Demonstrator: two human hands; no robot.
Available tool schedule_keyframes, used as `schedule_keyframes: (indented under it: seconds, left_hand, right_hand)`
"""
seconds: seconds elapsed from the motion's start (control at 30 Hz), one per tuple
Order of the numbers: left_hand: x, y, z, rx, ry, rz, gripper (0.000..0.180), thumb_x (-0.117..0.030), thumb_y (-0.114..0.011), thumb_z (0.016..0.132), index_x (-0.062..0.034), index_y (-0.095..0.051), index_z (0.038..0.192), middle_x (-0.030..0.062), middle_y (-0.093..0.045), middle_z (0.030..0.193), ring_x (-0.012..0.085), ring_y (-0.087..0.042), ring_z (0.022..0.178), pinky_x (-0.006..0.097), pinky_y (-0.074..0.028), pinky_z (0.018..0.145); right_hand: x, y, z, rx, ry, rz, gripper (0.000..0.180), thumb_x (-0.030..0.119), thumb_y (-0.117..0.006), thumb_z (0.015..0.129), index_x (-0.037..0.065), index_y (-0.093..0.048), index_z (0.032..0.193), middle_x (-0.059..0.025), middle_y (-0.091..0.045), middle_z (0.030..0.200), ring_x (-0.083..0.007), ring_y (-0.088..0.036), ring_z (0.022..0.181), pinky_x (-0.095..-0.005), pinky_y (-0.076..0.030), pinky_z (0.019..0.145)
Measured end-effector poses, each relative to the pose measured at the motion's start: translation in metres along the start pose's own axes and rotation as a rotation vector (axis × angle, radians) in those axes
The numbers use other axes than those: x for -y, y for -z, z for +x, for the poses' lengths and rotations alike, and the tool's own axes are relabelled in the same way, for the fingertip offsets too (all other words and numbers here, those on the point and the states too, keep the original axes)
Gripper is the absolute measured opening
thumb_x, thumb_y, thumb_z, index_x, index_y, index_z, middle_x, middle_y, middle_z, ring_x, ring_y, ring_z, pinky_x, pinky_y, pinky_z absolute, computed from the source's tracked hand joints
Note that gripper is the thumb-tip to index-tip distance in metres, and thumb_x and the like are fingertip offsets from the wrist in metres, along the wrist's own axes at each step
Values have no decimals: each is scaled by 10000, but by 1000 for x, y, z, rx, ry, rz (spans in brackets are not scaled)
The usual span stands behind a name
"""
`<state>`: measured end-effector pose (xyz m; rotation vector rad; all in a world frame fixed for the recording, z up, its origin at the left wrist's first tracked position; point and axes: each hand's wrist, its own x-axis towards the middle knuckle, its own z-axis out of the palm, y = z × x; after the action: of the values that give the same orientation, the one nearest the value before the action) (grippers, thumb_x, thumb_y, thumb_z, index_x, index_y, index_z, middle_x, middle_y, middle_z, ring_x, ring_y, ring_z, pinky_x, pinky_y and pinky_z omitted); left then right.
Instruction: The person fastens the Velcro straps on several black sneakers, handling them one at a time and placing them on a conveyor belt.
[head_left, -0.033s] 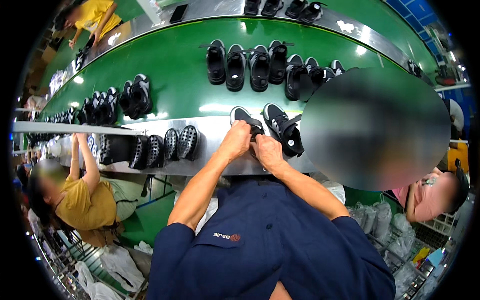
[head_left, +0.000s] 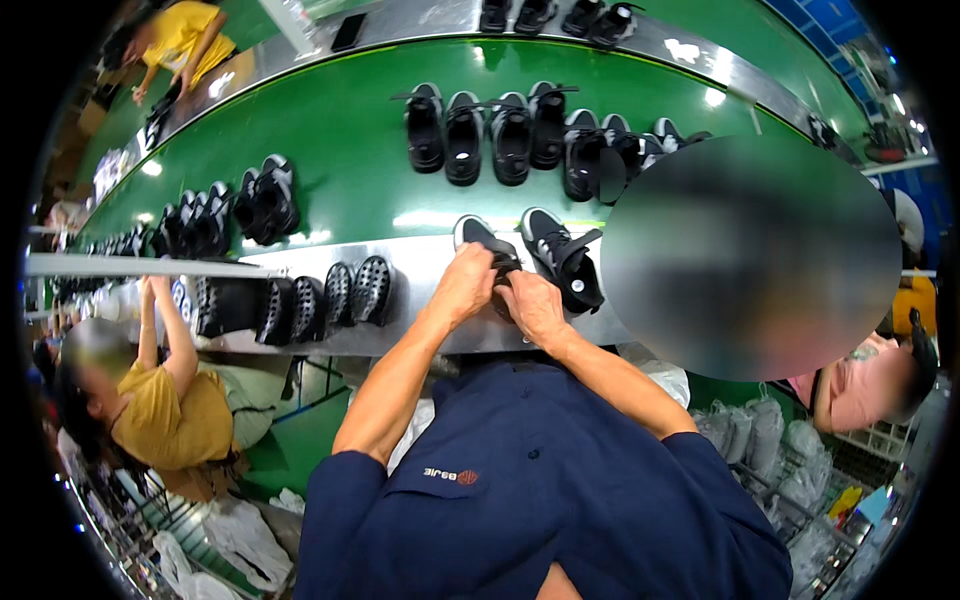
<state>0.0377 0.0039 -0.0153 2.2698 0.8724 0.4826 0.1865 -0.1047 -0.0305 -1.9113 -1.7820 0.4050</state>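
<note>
A black sneaker with a pale grey toe [head_left: 470, 229] stands on the metal ledge in front of me, toe pointing away. My left hand [head_left: 466, 282] is closed, its fingers pinching at the strap across the top of the shoe. My right hand [head_left: 533, 302] has its fingers bent and closed at the shoe's opening, close beside the left. Both hands cover most of the heel and opening, so the exact grip is partly hidden. Just to the right stands a matching sneaker [head_left: 545, 240], its strap sticking out and a white round sticker inside, touched by neither hand.
Several black studded shoe-shaped forms [head_left: 373, 290] line the ledge to the left. Beyond, sneakers [head_left: 463, 140] stand in rows on the green belt [head_left: 345, 130]. A phone [head_left: 348, 32] lies on the far metal rim. A person in a mustard shirt [head_left: 175, 415] sits at left; a blurred patch hides the right.
The whole view has shifted slightly to the left. Both hands stay at the same sneaker, with hardly any change in their fingers.
</note>
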Motion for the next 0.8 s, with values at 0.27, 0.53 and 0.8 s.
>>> schedule_keyframes:
  seconds: [0.27, 0.53, 0.8]
  left_hand:
    - [-17, -25, -16, -6, 455, 83, 610, -154, -837, 799, -68, -521, 1313, 284, -630, 1113, 484, -643, 1022, 535, -531, 871]
    - [-12, -33, 5, -69, 411, 268, 450, -5, -762, 759, -98, -595, 1167, 208, -611, 1005, 461, -662, 910, 538, -530, 762]
    - [-8, -30, -33, -234, 102, 247, 302, 4, -751, 757, -7, -658, 1044, 190, -604, 1070, 400, -568, 1052, 502, -478, 889]
  right_hand:
    - [-6, -16, 9, 221, -362, 132, 368, 177, -719, 852, -77, -579, 1078, -297, -710, 942, -464, -708, 910, -529, -578, 809]
    - [-1, -46, -4, 188, -377, 54, 251, 164, -635, 913, -55, -617, 1034, -284, -727, 861, -456, -740, 830, -519, -601, 748]
    - [8, -30, 2, 181, -512, 89, 250, 150, -612, 895, -61, -664, 1019, -285, -729, 873, -452, -743, 821, -514, -605, 753]
